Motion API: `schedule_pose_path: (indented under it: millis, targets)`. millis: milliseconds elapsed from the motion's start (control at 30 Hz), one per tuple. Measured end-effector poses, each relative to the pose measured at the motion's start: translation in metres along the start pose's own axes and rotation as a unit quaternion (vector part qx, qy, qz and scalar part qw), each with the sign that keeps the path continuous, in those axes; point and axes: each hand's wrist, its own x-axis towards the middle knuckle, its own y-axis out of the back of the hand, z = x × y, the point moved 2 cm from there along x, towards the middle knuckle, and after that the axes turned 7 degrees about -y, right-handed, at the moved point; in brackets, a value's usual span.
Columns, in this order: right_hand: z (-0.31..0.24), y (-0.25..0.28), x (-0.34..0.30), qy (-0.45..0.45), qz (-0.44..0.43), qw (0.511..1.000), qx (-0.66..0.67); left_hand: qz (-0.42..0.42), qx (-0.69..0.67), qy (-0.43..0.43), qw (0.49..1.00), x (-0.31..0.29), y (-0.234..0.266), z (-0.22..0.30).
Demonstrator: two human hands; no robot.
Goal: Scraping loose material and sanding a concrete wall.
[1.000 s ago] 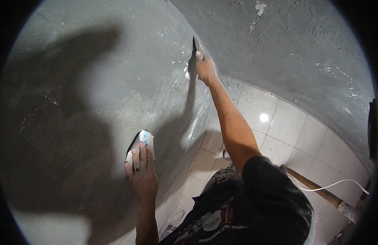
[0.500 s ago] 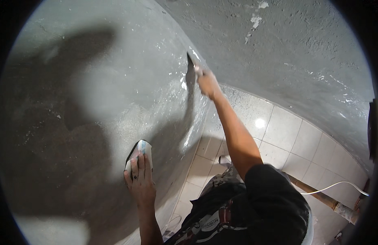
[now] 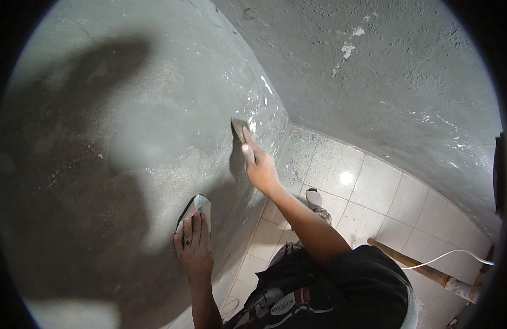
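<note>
My right hand [image 3: 259, 169] grips a scraper [image 3: 240, 129], its blade on the grey wall [image 3: 149, 131] close to the corner. The thumb and an extended finger lie along the scraper; its handle is hidden in my hand. Lower on the same wall, my left hand [image 3: 195, 249] is over a whitish, pointed flat pad [image 3: 200, 207] with a dark edge. Its fingers lie along the pad's face, holding it against the wall; I cannot make out exactly what kind of pad it is. White flecks and bare patches [image 3: 252, 127] mark the wall around the blade.
Another grey wall [image 3: 407, 66], rough and chipped, meets this one at the corner. Below are pale floor tiles [image 3: 341, 164] with specks in the corner. My foot [image 3: 315, 198] stands there. A bamboo pole [image 3: 423, 266] and a white cable [image 3: 445, 255] lie at the right.
My right hand has moved the scraper down and left along the wall, away from the corner. My left hand and its pad have shifted only slightly in view. One foot now shows more fully.
</note>
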Motion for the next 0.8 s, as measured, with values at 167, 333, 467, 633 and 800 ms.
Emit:
schedule_pose_path:
  millis: [167,333,467,633,800]
  targets:
    - [-0.021,0.051,0.119,-0.08,0.01,0.994,-0.077,-0.001,-0.003,-0.007,1.0,0.01,0.008,0.005]
    - [-0.015,0.035,0.064,-0.003,-0.021,0.999,-0.04,-0.006,-0.095,0.024,0.995,0.0,-0.003,0.001]
    - [-0.024,0.027,0.028,-0.053,-0.042,0.997,-0.034,-0.005,-0.088,0.017,0.996,0.003,0.004,0.003]
    - [-0.015,0.03,0.038,0.025,-0.016,0.999,-0.045,-0.003,-0.075,0.023,0.997,0.009,0.012,0.005]
    - [-0.015,-0.002,0.003,0.068,0.017,0.998,-0.001,-0.009,-0.18,0.049,0.982,0.007,0.012,0.005]
